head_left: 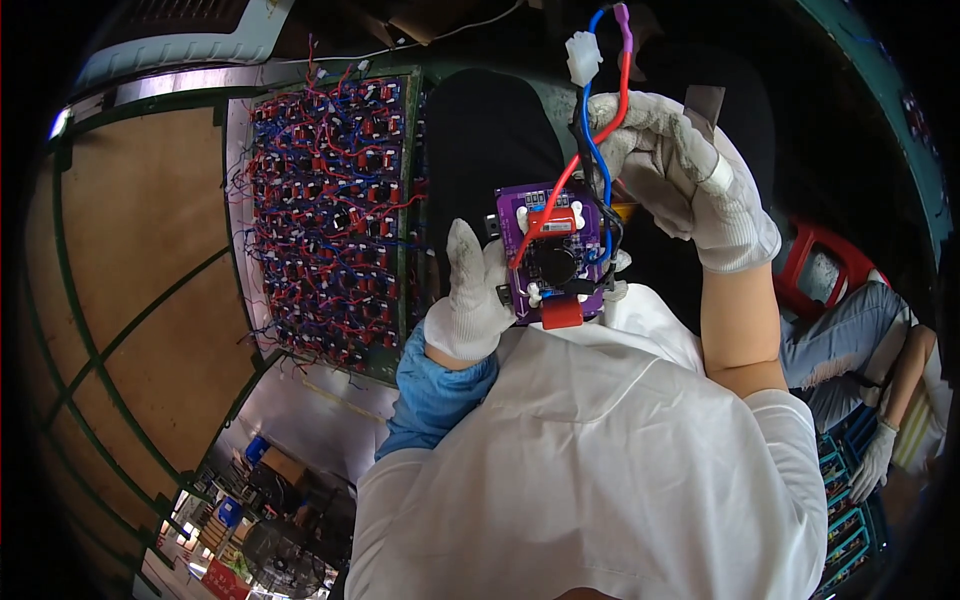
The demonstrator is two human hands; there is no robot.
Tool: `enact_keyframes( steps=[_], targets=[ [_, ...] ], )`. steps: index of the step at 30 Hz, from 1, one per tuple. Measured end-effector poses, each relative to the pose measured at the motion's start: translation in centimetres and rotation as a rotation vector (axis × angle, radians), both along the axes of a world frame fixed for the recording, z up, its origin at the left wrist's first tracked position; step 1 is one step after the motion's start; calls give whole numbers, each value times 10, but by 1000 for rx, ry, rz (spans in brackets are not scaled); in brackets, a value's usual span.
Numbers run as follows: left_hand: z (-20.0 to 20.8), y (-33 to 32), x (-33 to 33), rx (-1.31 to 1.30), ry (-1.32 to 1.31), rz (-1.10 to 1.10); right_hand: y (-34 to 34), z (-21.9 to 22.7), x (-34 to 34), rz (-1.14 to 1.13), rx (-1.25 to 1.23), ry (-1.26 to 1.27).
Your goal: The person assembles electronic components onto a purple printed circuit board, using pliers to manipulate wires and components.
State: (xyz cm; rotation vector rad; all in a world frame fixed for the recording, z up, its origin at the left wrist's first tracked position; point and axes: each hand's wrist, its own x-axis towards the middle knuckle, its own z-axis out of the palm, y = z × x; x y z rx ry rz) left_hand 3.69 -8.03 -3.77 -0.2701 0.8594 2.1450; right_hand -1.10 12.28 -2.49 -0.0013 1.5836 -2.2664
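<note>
My left hand (472, 295), in a white work glove with a blue sleeve at the wrist, grips a purple circuit board (507, 240) by its left edge. Red blocks, a round black part and white blobs sit on the board. From it rise a red wire (612, 125) and a blue wire (585, 110), plus thin black leads and a white plug connector (583, 58). My right hand (700, 185), in a soiled white glove, has its fingers curled around the wires above the board. A grey-brown strip (705, 105) shows at its fingers; what fixes it there cannot be made out.
On my left, a tray (409, 200) is packed with many similar wired boards (330, 220). Beyond it stands a brown panel (140, 290) with green framing. To my right another person's gloved hand (875, 462) hangs near a red stool (825, 262) and teal racks (850, 510).
</note>
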Motion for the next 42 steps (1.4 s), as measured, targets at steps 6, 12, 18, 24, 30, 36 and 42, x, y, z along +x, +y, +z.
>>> enact_keyframes(
  steps=[6,12,18,24,30,36,42],
  targets=[
    [5,2,-2,37,-104,29,-2,-7,-4,-7,-37,-11],
    [-1,-3,-5,151,-108,-14,-8,-12,-3,-38,-6,-42],
    [-6,-11,-7,187,-206,35,-23,-14,-1,32,64,-219],
    [-8,-16,-3,323,-264,107,-31,-16,0,77,55,-195],
    [-3,-15,0,346,-322,143,-41,-31,3,11,13,-157],
    [-3,-15,-4,267,-141,148,-40,-31,-2,95,126,-195],
    [-7,-28,7,92,-69,237,-70,-10,-1,249,213,-42]
  ],
)
